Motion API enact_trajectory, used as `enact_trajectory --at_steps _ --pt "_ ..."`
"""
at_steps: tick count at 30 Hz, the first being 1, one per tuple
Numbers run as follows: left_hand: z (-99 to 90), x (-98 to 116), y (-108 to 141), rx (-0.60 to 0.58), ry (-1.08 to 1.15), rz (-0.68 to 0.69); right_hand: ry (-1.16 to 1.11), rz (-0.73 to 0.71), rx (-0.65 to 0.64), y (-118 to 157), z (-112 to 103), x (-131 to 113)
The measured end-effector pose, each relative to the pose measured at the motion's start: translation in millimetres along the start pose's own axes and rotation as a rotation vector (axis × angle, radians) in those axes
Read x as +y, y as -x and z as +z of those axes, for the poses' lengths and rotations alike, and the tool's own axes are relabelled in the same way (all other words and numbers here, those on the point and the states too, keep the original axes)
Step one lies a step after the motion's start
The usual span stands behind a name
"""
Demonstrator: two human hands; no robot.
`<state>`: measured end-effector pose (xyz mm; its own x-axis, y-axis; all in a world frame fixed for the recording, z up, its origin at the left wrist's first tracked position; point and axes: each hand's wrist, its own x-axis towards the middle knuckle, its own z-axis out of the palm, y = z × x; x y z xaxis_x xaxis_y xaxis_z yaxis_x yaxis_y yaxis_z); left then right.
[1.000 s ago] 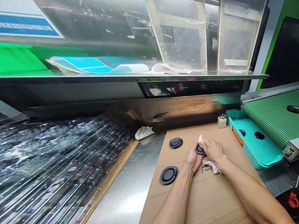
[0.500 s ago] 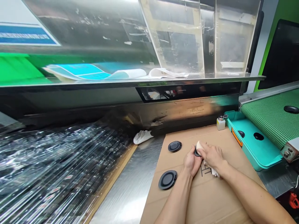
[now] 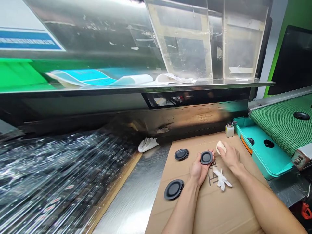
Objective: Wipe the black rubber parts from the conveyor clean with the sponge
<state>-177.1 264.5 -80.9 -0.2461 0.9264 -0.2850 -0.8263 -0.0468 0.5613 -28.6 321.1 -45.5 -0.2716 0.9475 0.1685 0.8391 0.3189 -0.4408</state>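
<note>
My left hand [image 3: 198, 170] holds a round black disc [image 3: 206, 157] with its face up, fingers wrapped round its edge. To the right of it, my right hand [image 3: 230, 157] is closed on a cream-coloured pad [image 3: 220, 148], apart from the disc. Both hands are above a cardboard sheet [image 3: 204, 214]. A white glove [image 3: 221, 178] lies on the cardboard below my right hand. Left of my hands are two black round pieces, one farther back [image 3: 181, 154] and a larger one nearer [image 3: 174, 189].
A small white bottle [image 3: 229, 130] stands at the cardboard's back right corner. Beside it is a teal tray [image 3: 273, 165] with black pieces, under a green conveyor [image 3: 280, 120]. Clear plastic packaging [image 3: 60, 175] lies left, near another white glove [image 3: 148, 144]. A metal shelf [image 3: 214, 84] spans the back.
My right hand has moved right with the pad, away from the disc. The disc's face and the white glove below are now uncovered.
</note>
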Motion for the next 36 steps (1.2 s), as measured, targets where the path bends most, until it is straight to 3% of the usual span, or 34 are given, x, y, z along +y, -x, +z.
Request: enact_trajectory --at_steps 10,16,24,27,31,34,36 --pt "-1.2 6 2 0.017 -0.030 0.051 0.127 0.004 -0.087 -2 -11 16" --pt "-1.7 4 1 0.012 -0.026 0.100 -0.256 -0.344 -0.140 3 -12 6" --pt "-1.0 2 2 -0.014 -0.030 0.054 -0.406 -0.478 -0.302 12 8 -6" --pt "-0.6 4 2 -0.004 -0.019 0.065 -0.346 -0.361 -0.248 5 7 3" --pt "0.4 6 3 0.013 -0.036 0.089 -0.179 -0.236 -0.160 -4 -10 19" --pt "0.6 6 4 0.006 -0.044 0.096 -0.024 -0.258 -0.039 3 -22 16" --pt "0.0 6 3 0.004 -0.038 0.103 -0.014 -0.335 -0.094 13 -25 7"
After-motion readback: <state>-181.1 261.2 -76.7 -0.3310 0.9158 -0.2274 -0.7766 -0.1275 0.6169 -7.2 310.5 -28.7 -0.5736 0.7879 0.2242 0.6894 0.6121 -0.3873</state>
